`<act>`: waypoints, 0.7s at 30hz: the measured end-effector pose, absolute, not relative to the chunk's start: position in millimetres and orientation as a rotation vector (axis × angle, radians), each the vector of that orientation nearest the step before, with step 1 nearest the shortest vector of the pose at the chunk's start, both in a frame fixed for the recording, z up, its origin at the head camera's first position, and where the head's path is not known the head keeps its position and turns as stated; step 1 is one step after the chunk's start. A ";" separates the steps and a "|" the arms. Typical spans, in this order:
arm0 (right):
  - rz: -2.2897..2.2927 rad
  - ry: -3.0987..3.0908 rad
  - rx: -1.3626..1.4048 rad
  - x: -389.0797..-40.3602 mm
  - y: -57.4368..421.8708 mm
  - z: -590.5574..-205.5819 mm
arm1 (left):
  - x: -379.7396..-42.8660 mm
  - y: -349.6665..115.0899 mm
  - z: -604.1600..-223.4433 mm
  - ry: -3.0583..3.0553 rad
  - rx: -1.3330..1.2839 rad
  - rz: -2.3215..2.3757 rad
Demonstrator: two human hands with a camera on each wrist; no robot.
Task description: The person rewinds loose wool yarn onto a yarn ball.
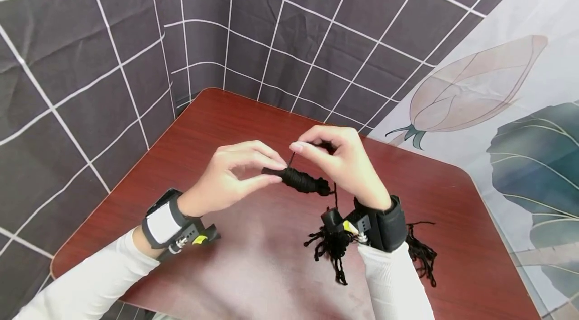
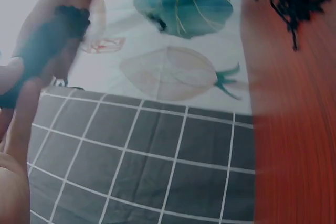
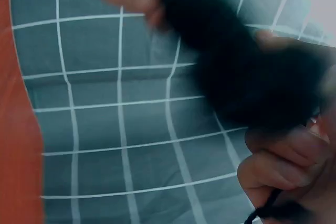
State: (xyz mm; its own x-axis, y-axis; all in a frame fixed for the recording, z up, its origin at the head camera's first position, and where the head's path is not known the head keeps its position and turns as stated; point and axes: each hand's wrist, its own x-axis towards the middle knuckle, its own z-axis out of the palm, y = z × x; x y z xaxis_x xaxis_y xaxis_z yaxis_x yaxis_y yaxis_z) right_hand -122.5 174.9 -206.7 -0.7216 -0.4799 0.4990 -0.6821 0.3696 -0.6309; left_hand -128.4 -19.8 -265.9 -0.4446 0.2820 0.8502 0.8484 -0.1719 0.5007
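Note:
A bundle of black cord (image 1: 300,181), wound tightly into a long roll, hangs above the table. My left hand (image 1: 230,172) pinches its left end between thumb and fingers. Up and to the right, my right hand (image 1: 341,159) grips a single strand that runs taut from the roll to its fingertips, with more cord tucked under the curled fingers. Blurred in the left wrist view, the cord roll (image 2: 58,38) rises past the left thumb. It looms dark and close in the right wrist view, over the curled fingers (image 3: 281,169) of the right hand.
A loose tangle of black cord ends (image 1: 333,247) shows below the right wrist, and another black tangle (image 1: 421,254) lies right of that forearm. The reddish-brown table (image 1: 452,199) is bordered by a dark grid-patterned cloth (image 1: 289,23) and a white leaf-print cloth (image 1: 475,84).

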 end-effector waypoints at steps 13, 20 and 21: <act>1.230 -2.505 1.137 -118.5 170.8 -271.9 | -132.8 -19.3 -262.4 -1.619 -0.975 -1.606; 1.094 -2.380 1.126 -115.5 170.7 -217.4 | -132.5 -21.4 -268.7 -1.734 -1.197 -1.510; 1.131 -2.401 1.103 -117.6 172.8 -213.1 | -131.0 -21.6 -268.3 -1.732 -1.253 -1.526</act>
